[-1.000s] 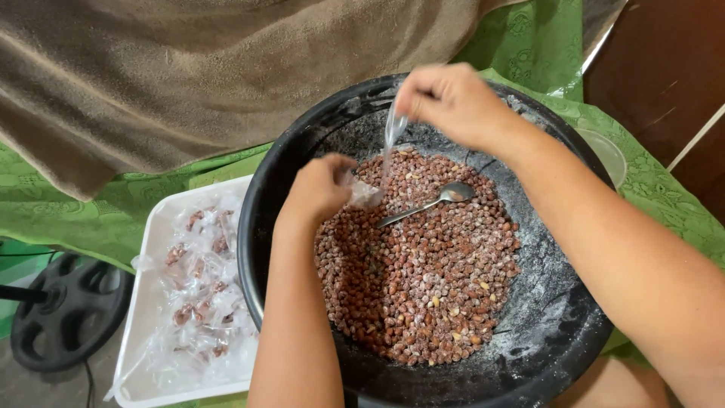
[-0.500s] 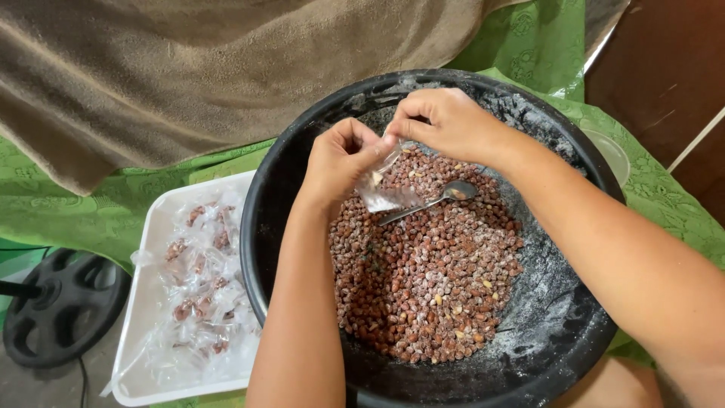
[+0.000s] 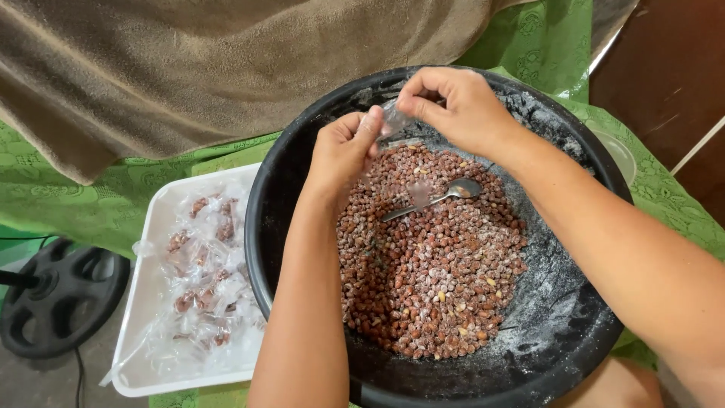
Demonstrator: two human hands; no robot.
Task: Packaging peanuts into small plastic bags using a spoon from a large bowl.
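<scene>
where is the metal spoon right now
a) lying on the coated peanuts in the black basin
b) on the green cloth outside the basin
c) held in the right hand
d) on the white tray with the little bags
a: the spoon lies loose on the peanuts inside the black basin, while the left hand and the right hand both pinch a small clear plastic bag above it.
</scene>
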